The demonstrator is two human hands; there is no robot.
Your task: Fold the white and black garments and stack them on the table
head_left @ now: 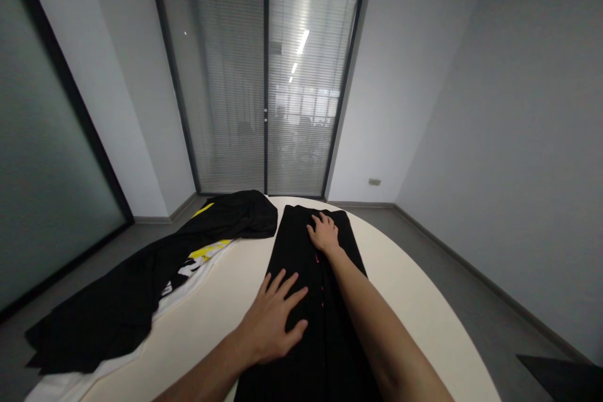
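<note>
A long black garment (301, 239), which looks like a pair of trousers, lies flat and lengthwise on the table in front of me. A line of small pink marks runs down its middle. My left hand (273, 317) rests on the near left part of the cloth with its fingers spread. Farther up, near the garment's far end, my right hand (325, 232) lies on the fabric, fingers apart and slightly bent. Neither hand grips the cloth. The garment's near end runs out of the bottom of the view.
Left of the trousers, another black garment (127, 289) lies over a white cloth with a yellow and black print (188, 270). Both extend to the edge of the round white table (414, 301). Behind stand glass doors with blinds (264, 88); a dark object (565, 377) sits at lower right.
</note>
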